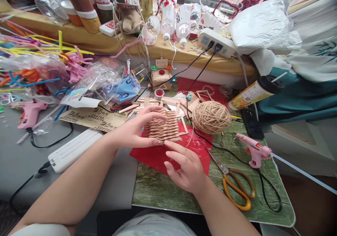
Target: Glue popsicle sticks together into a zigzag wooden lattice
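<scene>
A stacked piece made of wooden craft sticks [165, 126] stands over a red sheet [147, 156] on the green wood-patterned table. My left hand [140, 127] is wrapped round its left side, fingers over the top edge and thumb along the near edge. At the near edge of the stack, my right hand [184, 164] has its index fingertip against the sticks, with its other fingers apart and nothing held. Loose sticks [133, 106] and stick frames lie behind the stack. A ball of twine [212, 117] sits just to the right.
Orange-handled scissors [237, 190] and a pink glue gun [254, 150] with a cord lie at the right. A lidded cup [254, 92] leans behind them. At the left are a white power strip [75, 150] and another pink glue gun [31, 113]. A decorated stick box [161, 78] stands behind.
</scene>
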A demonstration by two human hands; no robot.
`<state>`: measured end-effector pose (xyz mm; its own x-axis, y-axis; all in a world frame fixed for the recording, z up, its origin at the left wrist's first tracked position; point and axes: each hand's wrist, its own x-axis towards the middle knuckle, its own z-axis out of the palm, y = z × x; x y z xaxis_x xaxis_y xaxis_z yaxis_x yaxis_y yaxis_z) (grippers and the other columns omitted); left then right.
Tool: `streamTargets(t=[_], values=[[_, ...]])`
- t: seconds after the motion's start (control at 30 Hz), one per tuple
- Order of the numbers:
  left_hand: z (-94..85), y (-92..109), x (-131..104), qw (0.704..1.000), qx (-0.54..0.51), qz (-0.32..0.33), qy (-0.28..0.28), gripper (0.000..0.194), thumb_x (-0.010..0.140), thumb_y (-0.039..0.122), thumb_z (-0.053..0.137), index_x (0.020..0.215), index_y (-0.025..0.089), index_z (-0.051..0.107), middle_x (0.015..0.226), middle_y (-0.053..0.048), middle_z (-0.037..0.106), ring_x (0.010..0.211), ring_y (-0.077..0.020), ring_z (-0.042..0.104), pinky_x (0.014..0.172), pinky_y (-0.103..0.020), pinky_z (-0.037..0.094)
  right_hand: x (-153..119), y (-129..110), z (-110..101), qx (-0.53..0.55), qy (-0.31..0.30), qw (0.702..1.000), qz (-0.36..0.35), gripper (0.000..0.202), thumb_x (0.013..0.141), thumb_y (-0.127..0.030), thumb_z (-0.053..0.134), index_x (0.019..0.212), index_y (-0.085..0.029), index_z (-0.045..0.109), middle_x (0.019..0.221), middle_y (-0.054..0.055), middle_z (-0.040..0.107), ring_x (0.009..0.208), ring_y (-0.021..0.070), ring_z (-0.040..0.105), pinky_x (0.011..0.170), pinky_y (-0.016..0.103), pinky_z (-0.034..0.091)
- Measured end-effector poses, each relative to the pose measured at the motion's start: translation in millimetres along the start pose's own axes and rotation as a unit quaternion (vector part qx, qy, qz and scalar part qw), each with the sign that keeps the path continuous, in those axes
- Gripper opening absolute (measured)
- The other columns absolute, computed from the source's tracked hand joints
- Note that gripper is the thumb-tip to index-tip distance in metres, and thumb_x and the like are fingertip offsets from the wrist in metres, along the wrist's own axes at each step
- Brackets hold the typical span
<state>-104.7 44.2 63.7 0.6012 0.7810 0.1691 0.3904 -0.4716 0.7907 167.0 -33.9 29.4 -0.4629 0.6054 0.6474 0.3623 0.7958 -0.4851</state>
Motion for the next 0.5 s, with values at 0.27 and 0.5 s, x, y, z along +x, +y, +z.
streamTargets(t=[0.27, 0.5], values=[[1.1, -2.8, -1.2, 1.000, -0.002, 0.006, 0.000, 0.068, 0.091, 0.054, 0.082, 0.151, 0.034, 0.058, 0.172, -0.011, 0.037, 0.169, -0.0377, 0.028, 0.141, -0.057, 0.026, 0.7, -2.2, 4.7, 0.019, -0.008, 1.000, -0.020, 0.039, 0.099, -0.014, 0.069, 0.137, -0.020, 0.062, 0.143, 0.020, 0.076, 0.124, 0.0278, 0.081, 0.095, 0.042, 0.072], [0.4, -2.8, -0.6, 1.000, -0.002, -0.003, -0.005, 0.069, 0.091, 0.056, 0.083, 0.151, 0.033, 0.058, 0.172, -0.012, 0.036, 0.169, -0.0391, 0.028, 0.141, -0.059, 0.026, 1.8, 0.6, 7.0, 0.043, -0.039, 0.998, 0.002, 0.041, 0.101, -0.015, 0.067, 0.141, -0.023, 0.060, 0.149, 0.018, 0.073, 0.132, 0.0266, 0.077, 0.104, 0.043, 0.070]])
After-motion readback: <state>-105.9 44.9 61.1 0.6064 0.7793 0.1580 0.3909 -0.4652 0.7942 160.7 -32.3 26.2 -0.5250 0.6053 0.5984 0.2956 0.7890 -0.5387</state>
